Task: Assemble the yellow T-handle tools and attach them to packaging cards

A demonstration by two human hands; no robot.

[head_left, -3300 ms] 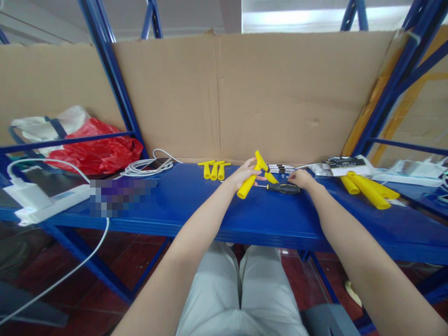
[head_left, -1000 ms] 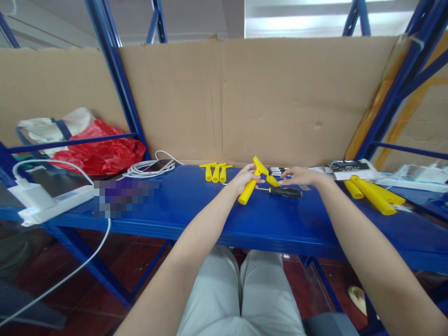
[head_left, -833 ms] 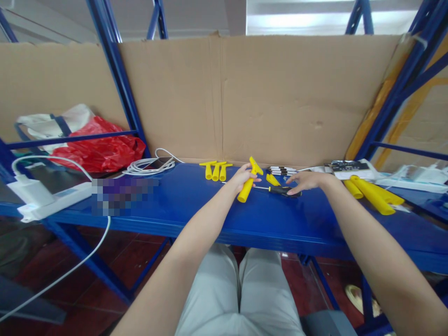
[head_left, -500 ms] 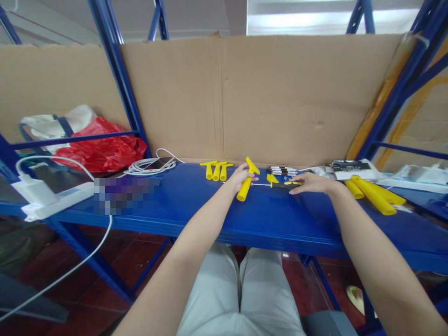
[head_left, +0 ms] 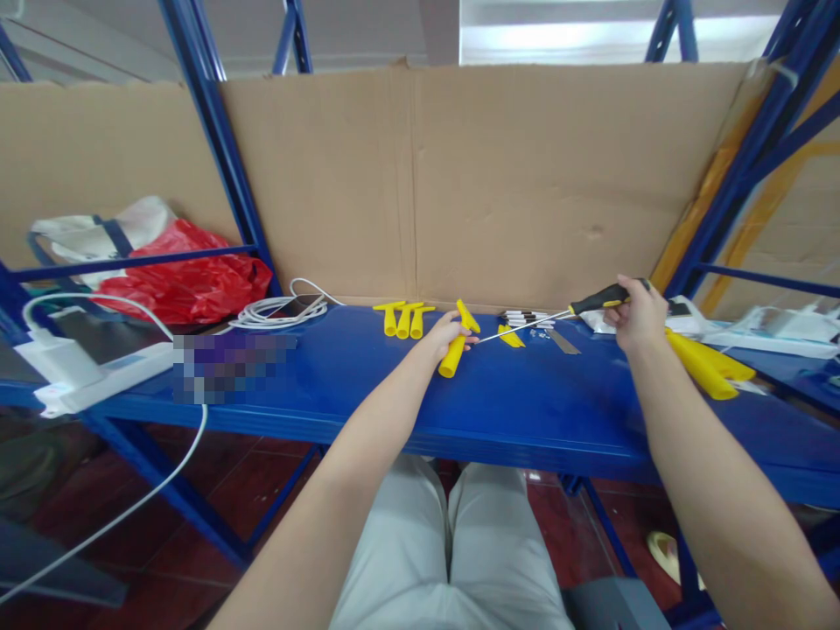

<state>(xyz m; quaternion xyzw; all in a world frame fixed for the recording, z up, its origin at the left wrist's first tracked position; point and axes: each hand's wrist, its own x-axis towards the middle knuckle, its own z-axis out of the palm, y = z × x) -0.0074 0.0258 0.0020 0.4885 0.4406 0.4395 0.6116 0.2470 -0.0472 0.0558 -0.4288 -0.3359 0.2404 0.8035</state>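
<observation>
My left hand (head_left: 447,335) is closed around a yellow T-shaped plastic handle (head_left: 452,357), its hollow end pointing toward me. In my right hand (head_left: 640,315) is a long screwdriver (head_left: 594,301) with a black and yellow grip, raised off the bench. Its thin shaft slants down to the left, and the tip is close to my left fingers; whether it touches the handle I cannot tell. Between the hands lie small yellow pieces (head_left: 511,336), a flat metal blade (head_left: 564,342) and several black-and-white sticks (head_left: 527,319). Tiny loose bits lie beside them.
Three more yellow T-shaped handles (head_left: 403,321) stand at the back of the blue bench (head_left: 367,394). Long yellow tubes (head_left: 705,367) lie at the right. A coiled white cable (head_left: 279,312), a power strip (head_left: 111,381) and a red bag (head_left: 190,273) are on the left. Cardboard (head_left: 525,175) walls the back.
My right hand has picked up the screwdriver from the bench and moved up and to the right with it. The metal blade now shows. My left hand keeps the yellow handle nearly in place.
</observation>
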